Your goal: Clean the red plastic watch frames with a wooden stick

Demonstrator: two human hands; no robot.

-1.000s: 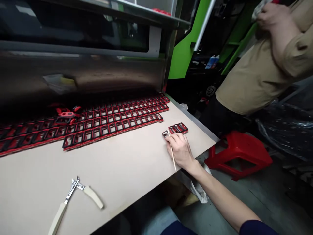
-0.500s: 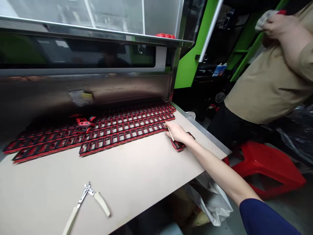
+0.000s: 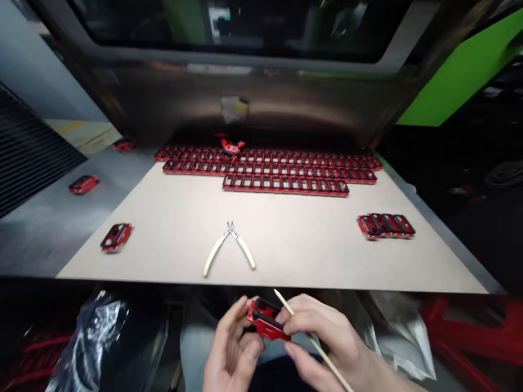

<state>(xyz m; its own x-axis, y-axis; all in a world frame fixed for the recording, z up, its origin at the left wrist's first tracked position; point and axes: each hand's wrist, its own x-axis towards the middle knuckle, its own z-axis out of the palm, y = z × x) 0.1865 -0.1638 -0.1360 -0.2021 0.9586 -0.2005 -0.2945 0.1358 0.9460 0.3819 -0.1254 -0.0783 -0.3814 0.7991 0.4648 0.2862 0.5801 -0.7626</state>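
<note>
Both my hands are low in the head view, in front of the table's near edge. Together they hold one small red and black plastic frame part [image 3: 265,319]. My left hand [image 3: 231,351] cups it from the left with curled fingers. My right hand [image 3: 322,340] pinches its right end and also carries a thin wooden stick [image 3: 312,340] that points up and left. On the beige tabletop [image 3: 302,245] lie long rows of the same red and black parts [image 3: 286,184] at the far side, and a short group of them [image 3: 386,225] at the right.
Cream-handled nippers [image 3: 229,247] lie open on the table's middle front. A single red part [image 3: 116,237] sits at the left corner, others [image 3: 84,184] on the grey metal surface further left. A steel machine wall rises behind. Plastic bags hang below the table edge.
My right hand has drawn back from the rows at the table's right to my lap with one part. My left hand has come in to hold it. The view turned left, square to the table.
</note>
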